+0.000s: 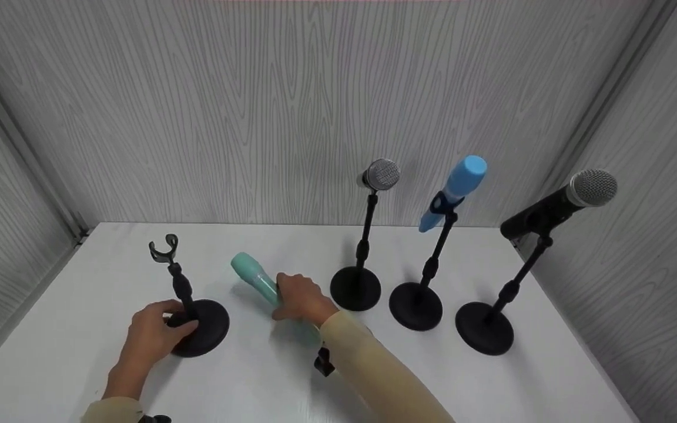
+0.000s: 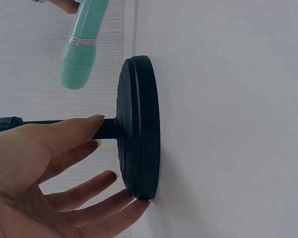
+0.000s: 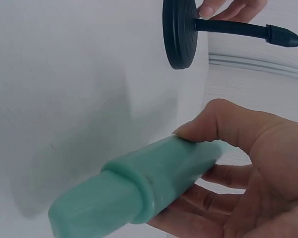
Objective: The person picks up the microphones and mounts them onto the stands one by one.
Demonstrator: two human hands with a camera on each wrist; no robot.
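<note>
My left hand (image 1: 151,333) pinches the lower pole of a black microphone stand (image 1: 209,329) between thumb and forefinger. The other fingers spread down beside its round base (image 2: 138,129), with a fingertip at the base's edge. At its top the stand carries a bare forked clip (image 1: 164,249). In my right hand (image 1: 306,298) is a mint green microphone (image 1: 259,283), gripped around the handle and raised over the table, its head toward the far left. Its tapered tail end (image 3: 97,206) shows in the right wrist view. My right hand hides the middle of the handle.
To the right stand three more black stands: one with a silver-headed microphone (image 1: 383,174), one with a blue microphone (image 1: 465,176), one with a black, silver-headed microphone (image 1: 556,205). Wood-grain panels (image 1: 256,106) enclose the white table (image 1: 244,388) at back and sides.
</note>
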